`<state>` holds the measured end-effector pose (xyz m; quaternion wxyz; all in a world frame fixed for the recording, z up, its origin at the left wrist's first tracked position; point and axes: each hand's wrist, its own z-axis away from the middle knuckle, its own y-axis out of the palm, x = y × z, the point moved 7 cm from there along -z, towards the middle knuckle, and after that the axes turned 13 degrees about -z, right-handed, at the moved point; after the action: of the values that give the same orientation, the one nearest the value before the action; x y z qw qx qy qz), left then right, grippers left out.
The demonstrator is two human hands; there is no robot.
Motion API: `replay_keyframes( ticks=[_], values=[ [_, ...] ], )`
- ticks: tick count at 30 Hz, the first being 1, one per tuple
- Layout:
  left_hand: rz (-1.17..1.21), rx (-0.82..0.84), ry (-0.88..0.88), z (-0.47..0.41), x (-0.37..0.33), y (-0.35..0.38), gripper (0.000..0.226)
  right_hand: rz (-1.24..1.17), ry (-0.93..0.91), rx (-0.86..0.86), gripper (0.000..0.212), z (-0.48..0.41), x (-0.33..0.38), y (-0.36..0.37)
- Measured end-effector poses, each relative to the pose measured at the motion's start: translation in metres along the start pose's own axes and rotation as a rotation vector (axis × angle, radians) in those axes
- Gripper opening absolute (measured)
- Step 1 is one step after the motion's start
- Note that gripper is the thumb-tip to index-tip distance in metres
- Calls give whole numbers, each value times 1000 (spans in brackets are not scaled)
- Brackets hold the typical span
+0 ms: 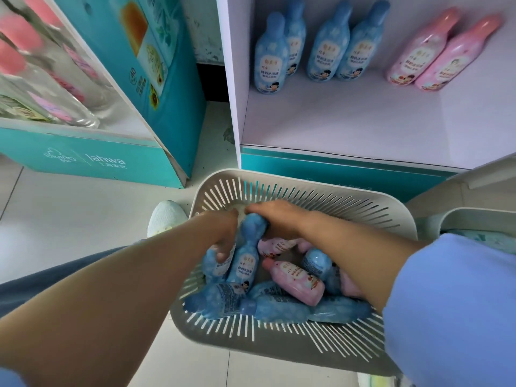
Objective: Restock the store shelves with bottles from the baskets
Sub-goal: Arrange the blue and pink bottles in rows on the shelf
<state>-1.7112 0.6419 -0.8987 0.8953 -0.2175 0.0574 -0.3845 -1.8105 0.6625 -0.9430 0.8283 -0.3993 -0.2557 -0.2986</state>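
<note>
In the basket [307, 347], a blue bottle [245, 263] is clasped by the right hand [276, 219], another bottle [212, 266] by the left hand [223, 240]; lifting to the shelf [349, 121] is needed next.

We see a teal cardboard display [92, 163] standing on the pale tiled floor [69, 210]. Inside it, clear bottles with pink caps [42, 79] stand in a blurred row. White "Jahwa" lettering [107, 160] runs along its front lip, and its right side panel [167, 79] carries a printed orange block and a sunflower. Just right of the display's front corner, a white shoe [166, 217] rests on the tiles. Behind the display's right side, a scuffed wall [205, 37] rises above a dark gap [212, 82]. Nearer to us than the display, a blue-grey trouser leg [55, 272] crosses the floor.
</note>
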Motion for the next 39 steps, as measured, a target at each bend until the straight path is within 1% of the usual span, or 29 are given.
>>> replay_keyframes(
  ticks=[2, 3, 5, 6, 8, 10, 12, 14, 16, 19, 22, 23, 25, 28, 31, 33, 36, 38, 39],
  values=[
    [44, -54, 1, 13, 1, -12, 67, -114, 93, 13, 39, 17, -2, -8],
    [40, -86, -6, 21, 0, -18, 66, -192, 123, 11, 39, 26, -4, -12],
    [5, -141, 0, 41, -4, -27, 71, -454, 191, 11, 34, 48, -4, -19],
    [1, -157, 1, 51, -7, -31, 72, -542, 226, 0, 33, 59, -1, -25],
    [-13, -170, 15, 68, -11, -36, 71, -645, 294, -37, 26, 80, 1, -36],
    [-9, -172, 26, 89, -14, -38, 69, -803, 305, -60, 17, 99, 6, -43],
    [9, -179, 43, 109, -16, -41, 66, -1076, 302, -52, 21, 116, 12, -46],
    [73, -202, 66, 130, -18, -45, 60, -1274, 292, -100, 25, 134, 16, -51],
    [174, -236, 87, 148, -21, -49, 52, -1390, 254, -148, 37, 151, 21, -58],
    [310, -281, 103, 169, -23, -53, 45, -1474, 195, -221, 48, 166, 36, -64],
    [455, -319, 122, 178, -25, -57, 45, -1627, 79, -311, 86, 170, 46, -71],
    [501, -326, 131, 180, -26, -58, 47, -1660, 43, -335, 89, 171, 52, -74],
    [589, -330, 151, 182, -27, -59, 47, -1688, 3, -374, 75, 170, 63, -80],
    [714, -326, 184, 181, -28, -60, 41, -1691, 9, -513, 42, 171, 67, -93],
    [801, -347, 207, 175, -27, -63, 40, -1733, 15, -610, 24, 172, 64, -104],
    [844, -360, 209, 172, -26, -67, 39, -1782, 0, -654, 20, 171, 57, -111],
    [910, -359, 196, 169, -23, -74, 36, -1890, -52, -678, 33, 163, 49, -121],
    [941, -358, 180, 168, -21, -79, 35, -1874, -53, -666, 40, 158, 48, -128],
    [956, -359, 175, 168, -20, -81, 33, -1845, -41, -658, 38, 155, 47, -132]
  ],
)
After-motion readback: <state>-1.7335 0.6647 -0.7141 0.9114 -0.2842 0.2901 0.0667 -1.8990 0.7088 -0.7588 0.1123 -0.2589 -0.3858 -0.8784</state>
